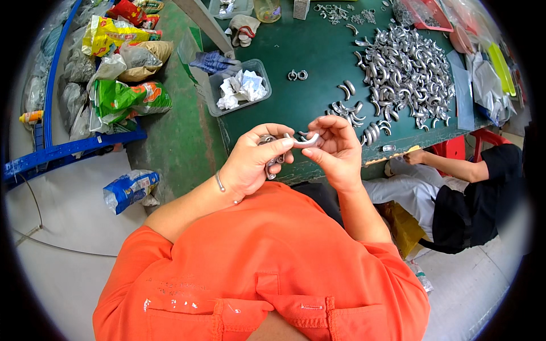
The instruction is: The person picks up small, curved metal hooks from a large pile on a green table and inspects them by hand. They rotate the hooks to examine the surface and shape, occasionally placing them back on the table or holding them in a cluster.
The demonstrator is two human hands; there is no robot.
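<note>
Just off the near edge of the green table (pixel 284 102), my two hands come together. A curved silvery metal piece (pixel 307 142) is pinched between the thumb and fingers of my right hand (pixel 335 149). My left hand (pixel 255 154) is closed around several similar metal pieces (pixel 271 159), and its thumb and forefinger meet the left end of the curved piece. Farther right on the table lies a large heap of the same curved pieces (pixel 398 74). Small groups of curved pieces (pixel 346 112) rest between that heap and my right hand.
A clear plastic tub (pixel 214 108) with crumpled white paper stands at the table's left edge, beside blue gloves (pixel 214 62). Two small metal parts (pixel 297 75) sit mid-table. Another person (pixel 455 193) sits at the right. Filled bags (pixel 131 102) lie on the blue rack (pixel 74 150) at left.
</note>
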